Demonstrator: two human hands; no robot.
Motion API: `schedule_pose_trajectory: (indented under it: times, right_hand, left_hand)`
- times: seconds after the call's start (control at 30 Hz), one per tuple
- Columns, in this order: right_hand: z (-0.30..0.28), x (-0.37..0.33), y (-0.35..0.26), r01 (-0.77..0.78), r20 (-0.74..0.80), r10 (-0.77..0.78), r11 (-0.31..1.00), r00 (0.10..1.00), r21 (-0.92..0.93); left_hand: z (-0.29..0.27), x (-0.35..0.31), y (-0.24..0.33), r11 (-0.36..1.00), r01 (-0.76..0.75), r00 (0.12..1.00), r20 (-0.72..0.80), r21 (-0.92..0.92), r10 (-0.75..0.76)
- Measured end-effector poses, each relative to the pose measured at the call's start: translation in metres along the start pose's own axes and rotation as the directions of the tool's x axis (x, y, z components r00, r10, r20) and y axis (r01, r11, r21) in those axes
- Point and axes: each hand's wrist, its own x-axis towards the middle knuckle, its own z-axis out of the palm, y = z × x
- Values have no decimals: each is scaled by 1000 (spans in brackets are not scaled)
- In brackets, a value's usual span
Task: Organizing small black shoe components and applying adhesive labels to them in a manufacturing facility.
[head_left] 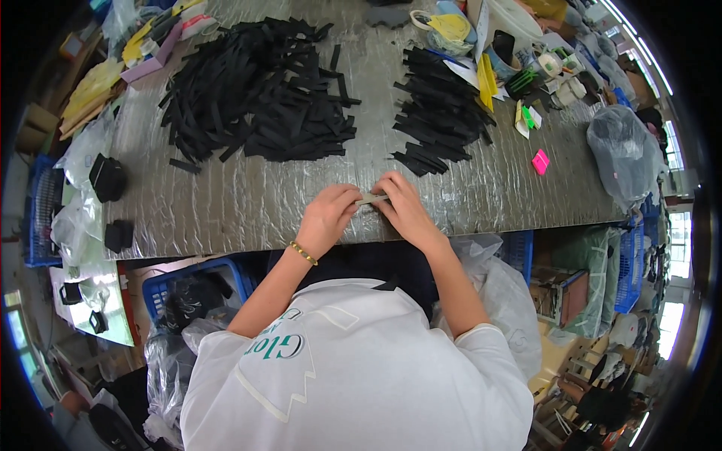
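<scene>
Close to the table's front edge, my left hand (328,216) and my right hand (408,209) face each other with bent fingers. Between them they pinch a small, thin, pale strip (368,200), one end in each hand; its exact kind is too small to make out. A beaded bracelet circles my left wrist. Beyond my left hand spreads a large heap of flat black fabric strips (256,90). A smaller, more aligned pile of black strips (440,113) lies beyond my right hand.
The work table (248,203) has a wrinkled plastic cover. A pink square piece (540,161) and a stuffed plastic bag (623,154) lie to the right. Tapes and containers crowd the far right. Black blocks (107,177) sit at the left edge, above a blue basket (158,289).
</scene>
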Motion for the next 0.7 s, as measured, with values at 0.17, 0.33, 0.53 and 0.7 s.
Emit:
schedule_pose_trajectory:
  times: [0.17, 0.33, 0.53, 0.7]
  right_hand:
    - [-2, 9, -14, 61, -130, -49, 995, 990, 85]
    - [10, -11, -2, 181, -48, -188, 976, 981, -123]
    - [-16, 10, 37, -63, -302, -104, 867, 948, -495]
    - [26, 61, 18, 116, -276, -172, 971, 946, -208]
  left_hand:
    - [-23, 3, -4, 998, 61, 997, -38, -8, -62]
    - [-54, -2, -19, 985, 166, 963, -224, 43, -152]
    - [-75, -17, -33, 940, 339, 895, -298, -32, -332]
    - [-65, -13, -25, 953, 299, 904, -303, -57, -301]
